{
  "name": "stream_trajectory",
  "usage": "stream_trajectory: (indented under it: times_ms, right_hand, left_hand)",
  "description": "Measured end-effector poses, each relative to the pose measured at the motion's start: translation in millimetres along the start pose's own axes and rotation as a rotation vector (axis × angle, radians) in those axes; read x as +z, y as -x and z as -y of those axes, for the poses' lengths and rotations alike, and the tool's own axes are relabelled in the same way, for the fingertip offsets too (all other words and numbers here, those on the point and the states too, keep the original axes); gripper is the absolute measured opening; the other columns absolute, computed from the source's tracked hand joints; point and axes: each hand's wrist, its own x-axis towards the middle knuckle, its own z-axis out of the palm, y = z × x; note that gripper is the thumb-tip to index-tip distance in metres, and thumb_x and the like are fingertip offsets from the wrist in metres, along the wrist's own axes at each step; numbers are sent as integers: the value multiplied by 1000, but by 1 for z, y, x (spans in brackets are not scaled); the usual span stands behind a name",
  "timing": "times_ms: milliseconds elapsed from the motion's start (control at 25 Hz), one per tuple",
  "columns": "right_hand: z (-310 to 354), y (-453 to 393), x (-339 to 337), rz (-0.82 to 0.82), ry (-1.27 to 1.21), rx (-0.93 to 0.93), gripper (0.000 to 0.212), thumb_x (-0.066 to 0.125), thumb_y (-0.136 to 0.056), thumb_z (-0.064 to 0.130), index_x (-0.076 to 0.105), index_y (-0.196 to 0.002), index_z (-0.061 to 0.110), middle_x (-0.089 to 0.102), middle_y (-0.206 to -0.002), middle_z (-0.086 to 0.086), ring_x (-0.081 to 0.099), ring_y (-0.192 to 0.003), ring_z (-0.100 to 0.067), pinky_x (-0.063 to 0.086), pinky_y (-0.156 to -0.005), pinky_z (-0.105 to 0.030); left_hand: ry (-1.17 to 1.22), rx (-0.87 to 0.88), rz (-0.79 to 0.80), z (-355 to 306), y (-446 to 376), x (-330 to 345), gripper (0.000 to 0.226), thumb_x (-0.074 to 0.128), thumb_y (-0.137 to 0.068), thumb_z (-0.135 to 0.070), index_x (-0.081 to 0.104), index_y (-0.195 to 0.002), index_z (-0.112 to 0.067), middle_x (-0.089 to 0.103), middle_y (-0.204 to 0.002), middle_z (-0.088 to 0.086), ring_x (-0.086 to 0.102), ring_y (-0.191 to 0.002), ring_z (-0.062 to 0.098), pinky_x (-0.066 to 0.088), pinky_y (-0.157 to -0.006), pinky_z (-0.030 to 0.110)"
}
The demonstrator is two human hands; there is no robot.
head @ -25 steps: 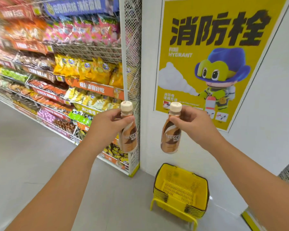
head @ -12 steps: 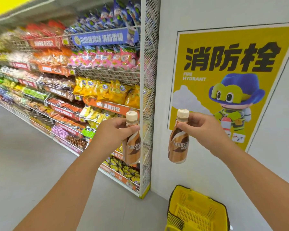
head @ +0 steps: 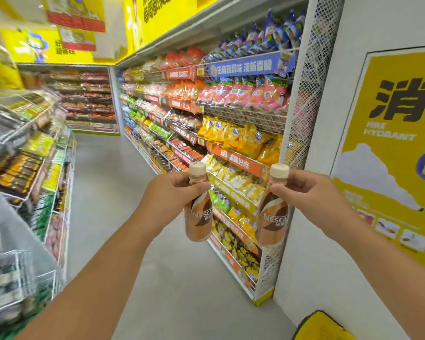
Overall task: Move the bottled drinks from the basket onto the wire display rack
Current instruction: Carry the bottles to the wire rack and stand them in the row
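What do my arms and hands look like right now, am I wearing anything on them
Both arms are bare as far as the view shows: no sleeves, gloves, watch or bracelets. The left hand and the right hand show no rings on the visible fingers.

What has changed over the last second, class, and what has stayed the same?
The view has swung left, up the aisle; the yellow basket has slid to the bottom right corner. Nothing was picked up or released: the left hand still grips one coffee bottle by the neck, the right hand the other bottle.
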Motion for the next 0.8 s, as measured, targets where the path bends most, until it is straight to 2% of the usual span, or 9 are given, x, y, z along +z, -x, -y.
stream_trajectory:
  times_ms: [120,240,360,520,640,800]
  right_hand:
    - [13,-6,25,135,-65,-61,16,79,-88,17,80,-99,28,81,-93,5,77,-94,-16,60,-88,-34]
    - [33,-6,61,268,-133,-125,17,78,-89,18,79,-103,27,81,-94,7,76,-94,-13,60,-84,-27]
    - [56,3,108,395,-240,-170,20,78,-89,16,79,-107,24,81,-97,5,77,-97,-19,61,-89,-34]
    - [92,22,177,553,-296,-203,18,78,-90,19,79,-106,27,81,-96,6,77,-94,-14,59,-92,-38]
    - [126,40,230,642,-315,-246,16,76,-91,18,79,-103,29,81,-93,9,77,-92,-10,59,-80,-22]
    - [173,62,311,687,-322,-262,14,78,-90,20,78,-89,33,81,-89,7,76,-87,-8,57,-80,-25]
  left_hand:
    - [-60,-35,-152,-5,35,-29,8,83,-82,-32,81,-84,-40,80,-87,-12,76,-84,7,60,-92,45]
    - [-114,-74,-315,-9,78,-63,12,84,-80,-38,82,-92,-36,80,-89,-12,76,-88,9,60,-92,48]
    - [-197,-113,-445,-20,123,-104,9,83,-81,-39,82,-90,-37,79,-88,-12,75,-88,10,59,-93,47]
    - [-245,-114,-606,-32,175,-162,11,82,-82,-39,82,-92,-34,79,-87,-13,75,-83,6,61,-90,45]
    - [-260,-132,-672,-32,212,-210,13,82,-83,-40,82,-93,-33,80,-88,-11,75,-85,8,61,-90,46]
    - [-272,-166,-745,-22,251,-291,15,82,-82,-43,82,-95,-33,80,-90,-13,75,-86,8,61,-90,44]
